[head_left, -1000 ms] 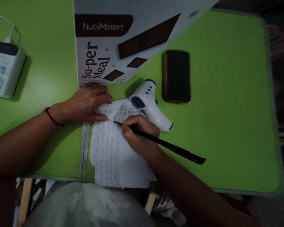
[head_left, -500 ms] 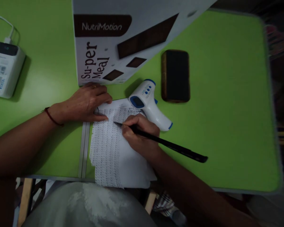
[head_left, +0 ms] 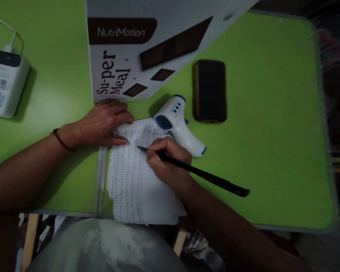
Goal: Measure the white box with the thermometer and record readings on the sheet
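Sheets of paper [head_left: 158, 200] covered on the left with rows of small handwriting lie at the table's near edge. My right hand [head_left: 170, 160] rests on them, closed around a long black pen [head_left: 209, 176] whose tip points at the writing. My left hand [head_left: 107, 122] lies at the upper left corner of the sheets, thumb and fingers apart, holding nothing. A white and blue infrared thermometer [head_left: 184, 130] lies across the sheets' upper right corner, just beyond my right hand.
Behind my left hand a large white box [head_left: 116, 7] stands on the green table [head_left: 277, 151]. A dark phone in a brown case [head_left: 209, 90] lies right of the thermometer. At the far left is a white power bank [head_left: 10, 87] with a white cable [head_left: 8, 24] plugged in.
The pen tip and my right hand have shifted very slightly to the right. My left hand stays in place.
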`<move>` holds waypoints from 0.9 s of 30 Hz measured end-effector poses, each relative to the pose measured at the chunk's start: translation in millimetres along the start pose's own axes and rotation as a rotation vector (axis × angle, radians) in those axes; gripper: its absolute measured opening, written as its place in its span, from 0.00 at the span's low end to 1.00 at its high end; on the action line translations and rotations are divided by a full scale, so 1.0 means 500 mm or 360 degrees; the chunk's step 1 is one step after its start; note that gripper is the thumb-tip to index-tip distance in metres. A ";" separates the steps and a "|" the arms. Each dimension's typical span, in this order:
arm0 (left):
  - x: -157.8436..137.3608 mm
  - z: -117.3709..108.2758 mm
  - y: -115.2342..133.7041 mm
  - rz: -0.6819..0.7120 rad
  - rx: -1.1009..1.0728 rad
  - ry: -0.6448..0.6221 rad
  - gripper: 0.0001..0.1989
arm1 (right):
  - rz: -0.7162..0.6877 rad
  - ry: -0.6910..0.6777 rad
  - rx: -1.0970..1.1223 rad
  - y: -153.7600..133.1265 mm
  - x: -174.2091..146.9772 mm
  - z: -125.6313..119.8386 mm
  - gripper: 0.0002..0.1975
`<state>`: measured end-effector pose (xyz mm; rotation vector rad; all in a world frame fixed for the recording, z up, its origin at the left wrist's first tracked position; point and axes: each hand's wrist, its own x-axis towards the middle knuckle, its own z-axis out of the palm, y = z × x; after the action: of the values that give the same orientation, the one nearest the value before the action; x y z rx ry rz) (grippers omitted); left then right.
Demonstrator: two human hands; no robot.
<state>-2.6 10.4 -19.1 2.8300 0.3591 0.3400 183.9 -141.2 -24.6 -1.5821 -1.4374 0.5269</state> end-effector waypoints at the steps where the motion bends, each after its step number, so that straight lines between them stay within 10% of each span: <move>1: 0.000 0.000 0.000 0.0003 -0.0004 0.0006 0.24 | -0.0011 -0.0003 0.0006 0.000 0.000 -0.001 0.07; 27: 0.001 0.000 -0.001 -0.0014 0.0001 -0.0020 0.24 | -0.0168 -0.0104 0.0030 0.002 0.000 -0.006 0.08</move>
<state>-2.4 11.0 -19.1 2.8293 0.3686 0.3203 187.1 -142.1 -24.0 -1.4768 -1.5515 0.5330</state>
